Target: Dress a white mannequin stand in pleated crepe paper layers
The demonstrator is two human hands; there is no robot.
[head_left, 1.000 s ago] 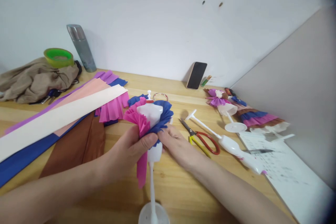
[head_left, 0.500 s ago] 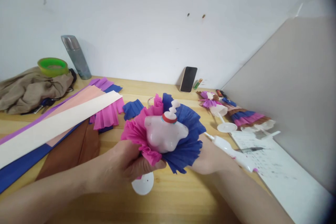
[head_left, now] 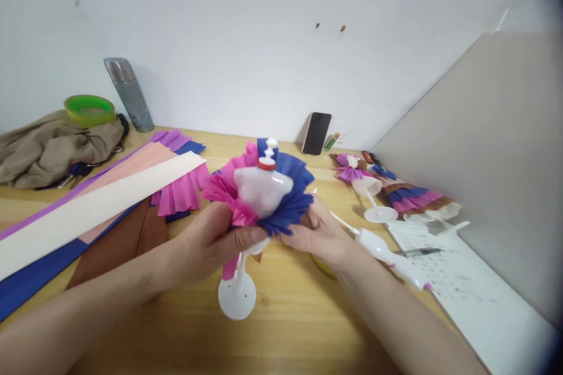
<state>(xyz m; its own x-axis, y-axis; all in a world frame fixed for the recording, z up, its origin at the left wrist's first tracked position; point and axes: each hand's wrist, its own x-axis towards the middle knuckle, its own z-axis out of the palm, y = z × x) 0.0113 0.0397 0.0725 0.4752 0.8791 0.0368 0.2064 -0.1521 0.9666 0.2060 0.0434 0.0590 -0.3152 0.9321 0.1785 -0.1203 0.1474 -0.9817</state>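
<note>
Pink crepe paper (head_left: 220,188) and blue crepe paper (head_left: 299,183), pleated into two fans, flank the white mannequin figure (head_left: 263,192), which is at the centre, between the hands and tilted so that its neck points away from the wearer. Left hand (head_left: 219,233): closed about the figure's waist, thumb across the front below the pink fan, a grip that probably serves to pin the gathered paper against the plastic while leaving the pleats free to spread. Right hand (head_left: 322,235): thumb at the lower edge of the blue fan, apparently to steady that side; its fingers are partly hidden, and how tightly they close cannot be told. Below, the round base (head_left: 237,297) faces upward; whether it bears on the table (head_left: 290,328) is unclear. Left: a cream strip (head_left: 103,205) lies across other coloured paper, within easy reach of the left arm. Right: a second mannequin (head_left: 387,255) lies on its side, overlapping the notebook (head_left: 466,299), perhaps laid down because its slender stem would tip easily. Rear: a phone (head_left: 316,133) leans against the wall, presumably for support, its dark screen facing the wearer.
</note>
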